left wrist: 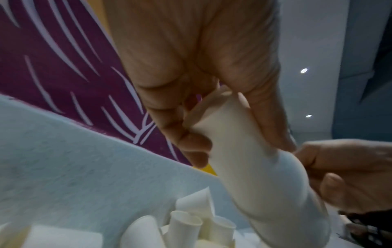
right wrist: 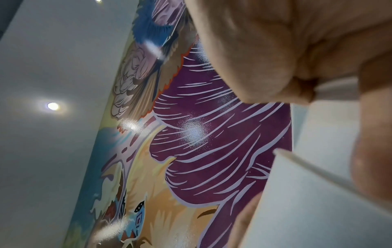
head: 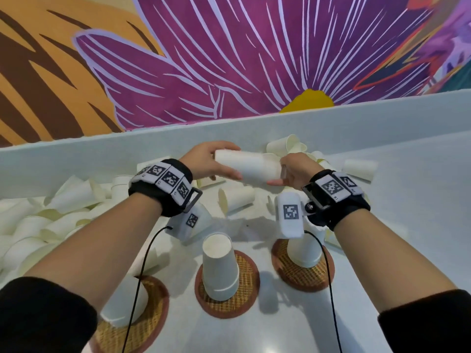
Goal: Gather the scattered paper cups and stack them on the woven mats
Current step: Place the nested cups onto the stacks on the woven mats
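Both hands hold one run of nested paper cups (head: pixel 248 169) sideways in the air: the left hand (head: pixel 206 161) curls round the narrow bottom end, thumb under and fingers over, while the right hand (head: pixel 295 171) grips the wider rim end. It looks like the gathering step, with one cup being pushed into another before the run goes down. Below and nearer the body than the hands, three woven mats (head: pixel 244 296) lie on the surface (head: pixel 395 212), each already carrying an upturned stack of cups (head: pixel 219 268). Loose cups (head: pixel 76 197) lie scattered to the left of the left hand and just beyond both hands. The next move probably calls for seating the cups fully, turning them rim-down and lowering them onto a stack without tipping it.

Only the head view shows the mats and stacks. From the left wrist, the fingers (left wrist: pixel 191 147) show pinching the cup's base, with more cups lying below. From the right wrist come a cup rim (right wrist: pixel 314 169) close up, a painted wall (right wrist: pixel 212 134) and little else.
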`<state>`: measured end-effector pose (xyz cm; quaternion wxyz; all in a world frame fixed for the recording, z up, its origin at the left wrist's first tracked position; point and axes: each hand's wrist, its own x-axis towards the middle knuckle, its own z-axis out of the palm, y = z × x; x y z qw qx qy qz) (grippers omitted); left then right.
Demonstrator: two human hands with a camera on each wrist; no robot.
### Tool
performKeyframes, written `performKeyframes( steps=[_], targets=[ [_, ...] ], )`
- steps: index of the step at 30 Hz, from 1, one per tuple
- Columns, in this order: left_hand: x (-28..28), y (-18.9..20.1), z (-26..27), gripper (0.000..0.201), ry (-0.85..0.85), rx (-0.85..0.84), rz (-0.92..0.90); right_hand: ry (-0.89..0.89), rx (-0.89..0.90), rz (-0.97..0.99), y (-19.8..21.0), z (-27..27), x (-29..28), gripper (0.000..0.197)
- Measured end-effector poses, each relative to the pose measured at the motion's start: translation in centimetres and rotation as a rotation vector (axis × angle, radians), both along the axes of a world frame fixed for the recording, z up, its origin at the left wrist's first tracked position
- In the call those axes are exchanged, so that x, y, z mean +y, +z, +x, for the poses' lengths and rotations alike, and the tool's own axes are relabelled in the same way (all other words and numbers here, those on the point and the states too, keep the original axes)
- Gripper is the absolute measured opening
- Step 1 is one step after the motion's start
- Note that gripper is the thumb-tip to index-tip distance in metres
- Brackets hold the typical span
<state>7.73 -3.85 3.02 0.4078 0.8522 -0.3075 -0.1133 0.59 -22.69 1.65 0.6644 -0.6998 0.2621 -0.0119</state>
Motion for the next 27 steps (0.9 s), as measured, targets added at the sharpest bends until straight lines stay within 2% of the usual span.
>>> performKeyframes(
  steps=[2,5,8,10,12,14,18,20,22,24,27],
  targets=[
    [-1.1,1.1,-1.3,0.049,-0.010,-0.022,-0.019,0.026,-0.010,-0.034,0.0,-0.9,-0.6,0.034],
    [-3.5,2.3,-3.3,0.046,-0.026,-0.082,-0.001,0.033,0.069,-0.081,0.4,-2.2,-1.8,0.021],
    [-6.1,3.1,-5.4,0.051,-0.053,-0.171,0.041,0.095,0.199,-0.275,0.7,-4.3,-2.8,0.026],
    [-7.8,3.2,-6.4,0.056,-0.069,-0.237,0.056,0.133,0.273,-0.407,0.8,-5.5,-3.7,0.021],
    [-9.3,2.9,-7.4,0.059,-0.083,-0.250,0.075,0.112,0.284,-0.443,0.5,-6.7,-5.0,0.015],
    [-10.8,2.2,-8.4,0.062,-0.108,-0.261,0.130,0.091,0.280,-0.447,-0.1,-8.0,-6.0,0.010],
    [-13.2,0.3,-10.5,0.066,-0.252,-0.322,0.343,0.145,0.322,-0.454,-1.9,-9.9,-6.8,0.018],
    [-14.1,-2.1,-11.3,0.061,-0.339,-0.320,0.517,0.177,0.375,-0.455,-3.2,-10.4,-7.1,0.018],
    [-14.5,-5.2,-11.6,0.066,-0.383,-0.265,0.668,0.212,0.435,-0.449,-4.6,-10.6,-7.3,0.022],
    [-14.5,-7.4,-11.7,0.077,-0.394,-0.259,0.710,0.241,0.476,-0.427,-5.6,-10.8,-7.3,0.018],
    [-14.5,-7.5,-11.3,0.075,-0.419,-0.268,0.686,0.176,0.457,-0.367,-6.8,-10.6,-8.0,0.018]
  ],
)
